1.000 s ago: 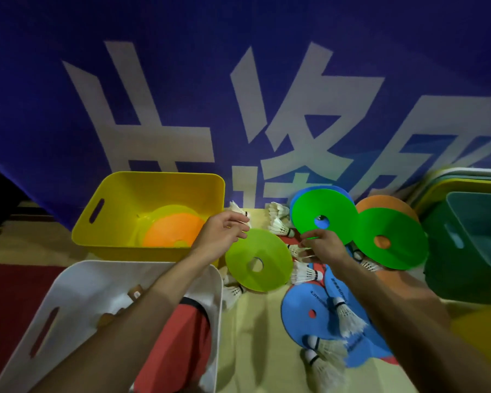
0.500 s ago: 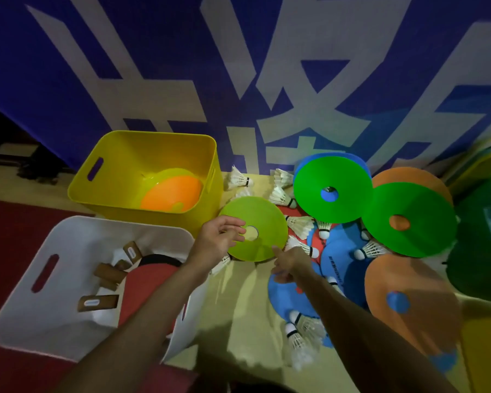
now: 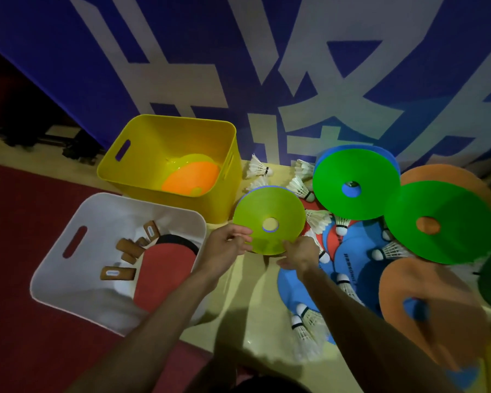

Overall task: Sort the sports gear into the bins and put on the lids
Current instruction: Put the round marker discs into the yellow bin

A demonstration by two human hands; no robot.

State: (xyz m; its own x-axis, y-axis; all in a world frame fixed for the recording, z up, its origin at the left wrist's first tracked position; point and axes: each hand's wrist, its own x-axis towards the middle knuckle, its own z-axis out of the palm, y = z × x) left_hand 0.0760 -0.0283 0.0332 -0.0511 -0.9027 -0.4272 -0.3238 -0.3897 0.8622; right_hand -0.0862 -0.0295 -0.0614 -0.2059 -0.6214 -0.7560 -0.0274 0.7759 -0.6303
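Head view: your yellow bin (image 3: 142, 165) holds an orange cone (image 3: 190, 180); the white bin (image 3: 51, 268) sits just before it. Right of the yellow bin, your left hand (image 3: 227, 245) and right hand (image 3: 298, 255) pinch the lime cone (image 3: 281, 205) by its near rim.

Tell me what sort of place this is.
Probably a sports hall or its storage corner: shuttlecocks and flat marker cones strewn on a pale floor, table-tennis bats in the white bin, a big blue banner behind.
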